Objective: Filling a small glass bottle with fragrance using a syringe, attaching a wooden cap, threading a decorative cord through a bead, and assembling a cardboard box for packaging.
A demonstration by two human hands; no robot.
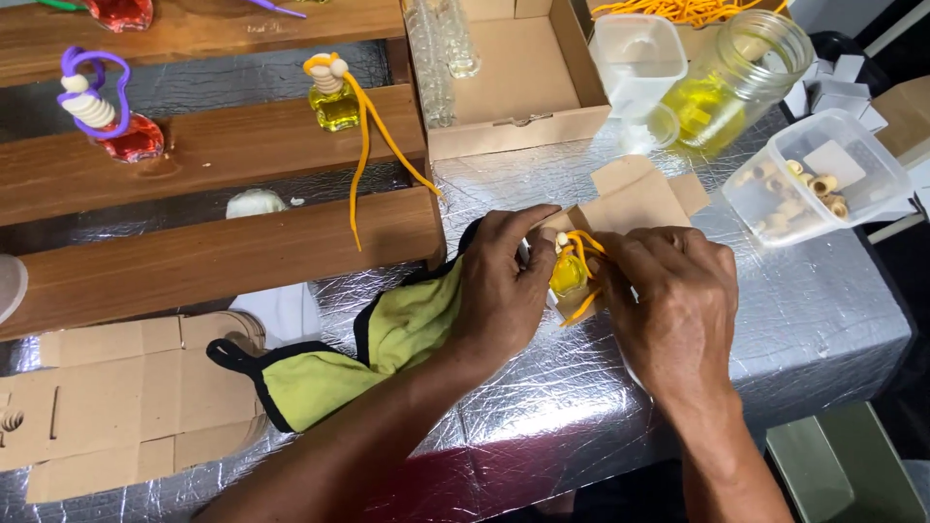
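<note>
small yellow bottle (568, 275) wrapped in orange cord (584, 248), partly hidden.

Small brown carton (630, 199), flaps open, table centre; open brown cardboard tray-box (513, 82), rear; flat die-cut brown carton blanks (116, 397), stacked front left

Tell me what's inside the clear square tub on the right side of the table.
The clear tub holds small round wooden caps piled along its bottom, plus a pale square piece above them. How many caps lie underneath the pile cannot be seen.

Foil-covered table (823, 320), wooden slats (213, 145)
</note>
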